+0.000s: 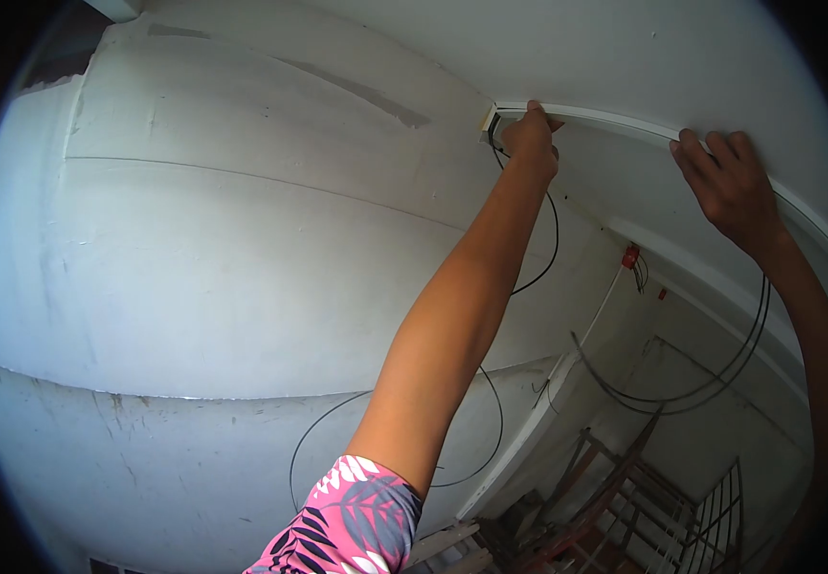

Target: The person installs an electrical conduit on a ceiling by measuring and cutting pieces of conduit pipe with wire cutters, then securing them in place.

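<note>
Our left hand is raised overhead with its fingers curled in narrow, one fingertip lying against a long, thin white strip that runs along the ceiling. We cannot tell whether these fingers pinch the strip or only press it. Our right hand is up at the same strip, its fingers bent and slightly parted, the foremost fingertips at the strip's edge; its grip is also unclear to us. The strip bows between our two hands and carries on beyond the right fingers.

A small, brownish pointed piece shows just beside our left fingers, too small for us to name. On their other side, a thin black cable comes out of the corner and loops down behind our forearm. Below our right fingers hangs a wide loop of thin dark cables.

Lower down, between our two hands, a small red box sits on the far side of the room. Well below the right fingers stand reddish-brown metal frames. The pale, stained wall spreads out beyond our left fingers, and our pink leaf-patterned sleeve shows at the bottom.
</note>
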### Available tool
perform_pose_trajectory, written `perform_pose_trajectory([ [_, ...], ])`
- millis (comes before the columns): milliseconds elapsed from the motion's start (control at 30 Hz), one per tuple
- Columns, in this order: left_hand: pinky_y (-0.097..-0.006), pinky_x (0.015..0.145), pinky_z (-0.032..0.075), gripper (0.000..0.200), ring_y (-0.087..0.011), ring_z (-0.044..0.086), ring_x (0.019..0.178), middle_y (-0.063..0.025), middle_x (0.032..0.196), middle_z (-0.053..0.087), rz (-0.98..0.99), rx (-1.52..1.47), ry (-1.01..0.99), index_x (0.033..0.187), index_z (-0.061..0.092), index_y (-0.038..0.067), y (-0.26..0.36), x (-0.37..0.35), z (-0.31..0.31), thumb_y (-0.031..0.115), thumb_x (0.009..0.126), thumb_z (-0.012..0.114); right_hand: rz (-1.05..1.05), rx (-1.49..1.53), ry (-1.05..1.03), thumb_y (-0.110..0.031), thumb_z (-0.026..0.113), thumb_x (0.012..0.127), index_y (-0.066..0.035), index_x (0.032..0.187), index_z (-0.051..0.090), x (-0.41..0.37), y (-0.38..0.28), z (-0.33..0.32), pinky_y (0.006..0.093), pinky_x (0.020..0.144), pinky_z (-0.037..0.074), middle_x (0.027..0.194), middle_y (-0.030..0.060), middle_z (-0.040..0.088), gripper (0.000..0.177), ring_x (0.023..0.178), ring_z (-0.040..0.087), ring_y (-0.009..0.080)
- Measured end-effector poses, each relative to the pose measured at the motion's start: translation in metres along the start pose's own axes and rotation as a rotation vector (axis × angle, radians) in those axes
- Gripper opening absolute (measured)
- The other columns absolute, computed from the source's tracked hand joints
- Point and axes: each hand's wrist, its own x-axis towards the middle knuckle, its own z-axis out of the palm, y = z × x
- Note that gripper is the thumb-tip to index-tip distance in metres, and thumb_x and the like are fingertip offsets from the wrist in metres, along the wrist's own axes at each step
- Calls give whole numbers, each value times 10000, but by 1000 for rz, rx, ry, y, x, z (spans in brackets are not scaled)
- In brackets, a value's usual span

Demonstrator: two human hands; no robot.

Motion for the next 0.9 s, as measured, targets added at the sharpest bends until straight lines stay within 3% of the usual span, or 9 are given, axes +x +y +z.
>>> perform_pose_trajectory([
  [67,-226,390,258,192,-40,552,573,-77,865,689,195,-60,113,1069,529,58,-11,9,1,237,1006,559,6,6,-5,-86,692,853,16,933,696,0,-1,-1,339,738,446,999,59,636,130,847,550,178],
  [300,-237,398,256,205,-54,579,583,-98,879,691,166,-24,-4,1077,516,15,-3,-6,-6,194,994,571,8,-15,-1,-90,694,854,-4,918,701,-1,-1,2,337,743,446,1011,57,639,108,845,555,177],
  [467,-237,401,268,192,-63,465,499,-126,888,704,272,120,-54,1078,495,23,-4,5,-11,183,992,558,-3,-17,15,-82,699,840,-11,907,700,0,1,0,334,763,455,998,55,631,98,851,561,179],
  [600,-240,400,277,172,-74,388,465,-140,833,705,237,139,-15,1051,500,29,0,2,-5,177,986,557,-12,0,-31,-72,695,836,-6,880,686,2,6,-9,312,770,465,949,39,612,80,848,560,176],
  [700,-238,399,283,154,-81,498,511,-141,826,700,234,133,-41,1042,506,27,0,4,-6,155,976,561,-15,-3,-82,-69,687,844,-1,869,679,0,8,-20,301,747,477,908,30,587,72,837,564,165],
  [767,-234,398,290,145,-99,621,637,-150,910,696,212,161,-11,1042,512,31,1,5,-5,146,971,567,-15,-12,-129,-67,680,849,1,865,678,-4,9,-28,293,721,488,889,27,574,70,824,570,157],
  [900,-229,399,297,134,-120,677,753,-150,976,687,254,118,-35,1039,518,46,-4,12,-7,148,969,571,94,-35,-368,-65,667,851,6,987,684,-12,12,-66,287,591,507,878,44,565,154,695,595,153],
])
